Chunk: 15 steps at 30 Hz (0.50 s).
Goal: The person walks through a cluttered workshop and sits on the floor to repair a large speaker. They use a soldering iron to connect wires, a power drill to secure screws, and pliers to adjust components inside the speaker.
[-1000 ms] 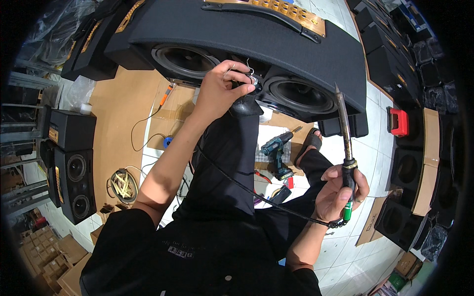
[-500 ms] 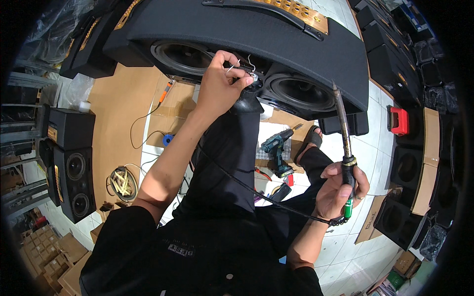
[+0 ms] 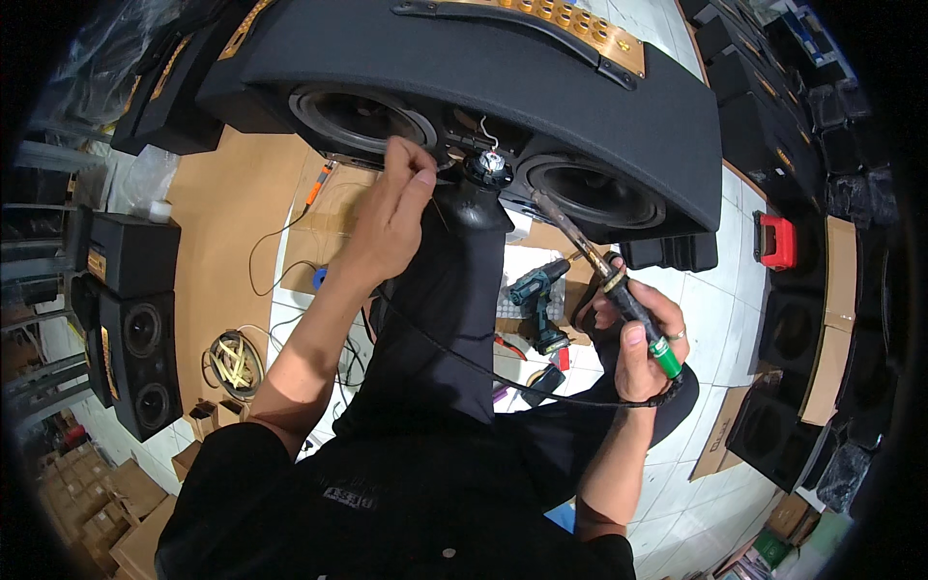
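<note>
My right hand grips a soldering iron by its black and green handle; its long metal shaft slants up and left, tip beside the right speaker cone. My left hand is closed in a pinch, left of a small round black speaker part and apart from it. A thin wire shows at its fingertips. The round part rests by my knee, with a white wire running from its back into the opening of the large black speaker cabinet. Another cone sits on the left.
A cordless drill lies on the floor between my legs. An orange-handled tool rests on cardboard at the left, near a coil of cable. Speaker cabinets stand on both sides. A red case is at the right.
My left hand has drawn back left and down from the round speaker part. My right hand has moved left and up, swinging the soldering iron's tip toward that part.
</note>
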{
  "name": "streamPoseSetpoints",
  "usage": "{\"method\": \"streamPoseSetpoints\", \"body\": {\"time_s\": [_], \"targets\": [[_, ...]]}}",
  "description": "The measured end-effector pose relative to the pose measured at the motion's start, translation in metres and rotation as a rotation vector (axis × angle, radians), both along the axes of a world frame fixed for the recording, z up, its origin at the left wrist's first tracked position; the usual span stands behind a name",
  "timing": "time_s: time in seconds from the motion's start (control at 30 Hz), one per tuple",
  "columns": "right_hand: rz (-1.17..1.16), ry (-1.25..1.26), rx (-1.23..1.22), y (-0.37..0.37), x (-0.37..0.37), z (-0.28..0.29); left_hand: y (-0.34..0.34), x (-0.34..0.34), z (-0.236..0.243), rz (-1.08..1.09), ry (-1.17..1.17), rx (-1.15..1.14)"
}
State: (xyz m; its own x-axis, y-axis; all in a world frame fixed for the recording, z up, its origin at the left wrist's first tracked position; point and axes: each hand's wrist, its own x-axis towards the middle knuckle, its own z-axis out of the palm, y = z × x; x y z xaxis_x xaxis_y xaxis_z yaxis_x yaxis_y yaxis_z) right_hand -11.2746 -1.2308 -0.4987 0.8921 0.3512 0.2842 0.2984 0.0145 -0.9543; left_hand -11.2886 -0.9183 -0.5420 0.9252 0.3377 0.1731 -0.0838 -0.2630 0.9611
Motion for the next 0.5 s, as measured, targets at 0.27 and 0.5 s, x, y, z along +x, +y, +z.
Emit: {"method": "streamPoseSetpoints", "body": {"time_s": [0.27, 0.5], "targets": [[0.238, -0.03, -0.299, 0.014, 0.063, 0.037, -0.004, 0.01, 0.002, 0.009, -0.063, 0.287], [0.246, 0.027, -0.249, 0.014, 0.075, 0.021, -0.002, 0.021, 0.009, 0.022, -0.133, 0.403]]}}
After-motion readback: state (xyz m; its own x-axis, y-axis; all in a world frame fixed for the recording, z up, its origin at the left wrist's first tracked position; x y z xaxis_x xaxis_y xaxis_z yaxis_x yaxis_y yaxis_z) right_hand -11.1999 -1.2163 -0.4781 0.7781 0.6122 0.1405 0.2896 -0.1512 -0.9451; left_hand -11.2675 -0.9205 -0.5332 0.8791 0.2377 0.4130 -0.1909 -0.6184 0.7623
